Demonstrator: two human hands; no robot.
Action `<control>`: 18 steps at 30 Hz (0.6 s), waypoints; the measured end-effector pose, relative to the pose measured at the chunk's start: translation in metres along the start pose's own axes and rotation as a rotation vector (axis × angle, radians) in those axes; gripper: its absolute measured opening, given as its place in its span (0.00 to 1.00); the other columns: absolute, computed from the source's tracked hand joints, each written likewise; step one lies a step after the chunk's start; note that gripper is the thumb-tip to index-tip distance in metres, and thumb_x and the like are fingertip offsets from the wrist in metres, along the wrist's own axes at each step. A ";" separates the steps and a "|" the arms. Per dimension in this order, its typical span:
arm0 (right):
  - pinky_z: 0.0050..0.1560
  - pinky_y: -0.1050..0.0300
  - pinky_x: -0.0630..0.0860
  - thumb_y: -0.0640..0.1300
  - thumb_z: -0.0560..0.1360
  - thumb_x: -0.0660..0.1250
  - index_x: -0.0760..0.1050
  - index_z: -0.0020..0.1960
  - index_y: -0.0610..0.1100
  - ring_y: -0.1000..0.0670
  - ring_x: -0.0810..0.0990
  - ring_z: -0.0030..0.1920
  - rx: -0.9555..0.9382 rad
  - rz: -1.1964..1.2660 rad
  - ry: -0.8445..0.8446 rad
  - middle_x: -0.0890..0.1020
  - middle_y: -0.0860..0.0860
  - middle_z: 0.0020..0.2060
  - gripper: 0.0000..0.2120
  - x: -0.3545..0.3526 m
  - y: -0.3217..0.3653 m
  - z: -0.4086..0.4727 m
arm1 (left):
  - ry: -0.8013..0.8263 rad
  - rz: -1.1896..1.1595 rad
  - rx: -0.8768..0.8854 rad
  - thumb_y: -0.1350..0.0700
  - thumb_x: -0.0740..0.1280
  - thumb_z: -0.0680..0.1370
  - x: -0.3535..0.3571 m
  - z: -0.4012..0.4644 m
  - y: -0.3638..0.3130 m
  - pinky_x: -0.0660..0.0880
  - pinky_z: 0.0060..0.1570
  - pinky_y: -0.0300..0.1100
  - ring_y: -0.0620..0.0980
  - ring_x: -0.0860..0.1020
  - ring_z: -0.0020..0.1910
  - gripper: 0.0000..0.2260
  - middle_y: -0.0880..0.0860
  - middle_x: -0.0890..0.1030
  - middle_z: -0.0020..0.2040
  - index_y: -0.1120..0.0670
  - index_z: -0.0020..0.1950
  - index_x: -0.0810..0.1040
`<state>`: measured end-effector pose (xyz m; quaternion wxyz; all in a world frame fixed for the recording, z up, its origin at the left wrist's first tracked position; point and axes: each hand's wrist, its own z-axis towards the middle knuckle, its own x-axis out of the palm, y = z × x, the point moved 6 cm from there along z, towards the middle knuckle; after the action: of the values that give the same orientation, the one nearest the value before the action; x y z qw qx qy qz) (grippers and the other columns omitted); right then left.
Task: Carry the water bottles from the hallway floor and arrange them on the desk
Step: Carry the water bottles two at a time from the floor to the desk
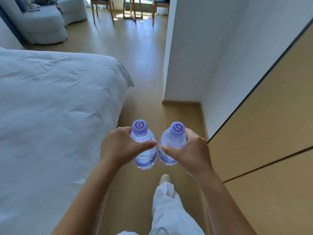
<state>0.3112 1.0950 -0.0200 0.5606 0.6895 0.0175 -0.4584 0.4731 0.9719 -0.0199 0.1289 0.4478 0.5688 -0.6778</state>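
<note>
Two clear water bottles with pale purple caps are held upright side by side in front of me, above the wooden floor. My left hand [118, 146] is wrapped around the left bottle [144, 139], thumb across its front. My right hand [191, 150] grips the right bottle [172, 141] the same way. The bottles are a small gap apart and do not touch. The lower parts of both bottles show blue lettering. No desk surface can be told in view; far ahead stand wooden table legs [133, 9] by a window.
A bed with a white duvet [55, 102] fills the left side. A white wall corner [179, 65] and wooden cabinet doors [271, 133] bound the right. A narrow wooden floor strip [144, 73] runs ahead between them. A grey sofa [44, 26] and wooden chairs [103, 9] stand far ahead.
</note>
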 end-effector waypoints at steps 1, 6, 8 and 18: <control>0.41 0.55 0.77 0.56 0.59 0.76 0.76 0.45 0.48 0.52 0.79 0.39 -0.007 0.001 0.004 0.81 0.54 0.37 0.19 0.002 -0.001 0.023 | -0.006 0.006 0.003 0.28 0.61 0.52 0.002 0.023 -0.003 0.76 0.37 0.43 0.44 0.79 0.35 0.31 0.47 0.81 0.32 0.51 0.39 0.82; 0.43 0.51 0.77 0.55 0.60 0.76 0.77 0.46 0.46 0.51 0.79 0.40 -0.031 -0.016 0.047 0.81 0.53 0.38 0.20 0.003 -0.006 0.154 | -0.024 -0.040 -0.047 0.29 0.62 0.51 0.013 0.142 -0.023 0.78 0.41 0.45 0.45 0.80 0.37 0.30 0.46 0.82 0.33 0.48 0.40 0.82; 0.43 0.52 0.77 0.55 0.60 0.76 0.76 0.45 0.46 0.52 0.78 0.39 -0.046 -0.035 0.059 0.80 0.54 0.37 0.19 0.002 -0.005 0.204 | -0.032 -0.047 -0.070 0.29 0.62 0.51 0.014 0.185 -0.033 0.78 0.41 0.44 0.45 0.80 0.37 0.29 0.45 0.82 0.34 0.47 0.40 0.82; 0.42 0.52 0.77 0.57 0.59 0.75 0.77 0.44 0.47 0.52 0.80 0.39 -0.083 0.008 0.145 0.81 0.54 0.36 0.19 0.041 0.018 0.413 | -0.086 -0.029 -0.124 0.31 0.66 0.54 0.003 0.382 -0.039 0.75 0.37 0.42 0.45 0.79 0.36 0.25 0.44 0.80 0.32 0.49 0.38 0.81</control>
<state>0.0919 0.7423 -0.0129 0.5877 0.6970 0.0743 -0.4042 0.2692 0.6468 -0.0148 0.1711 0.4011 0.6097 -0.6619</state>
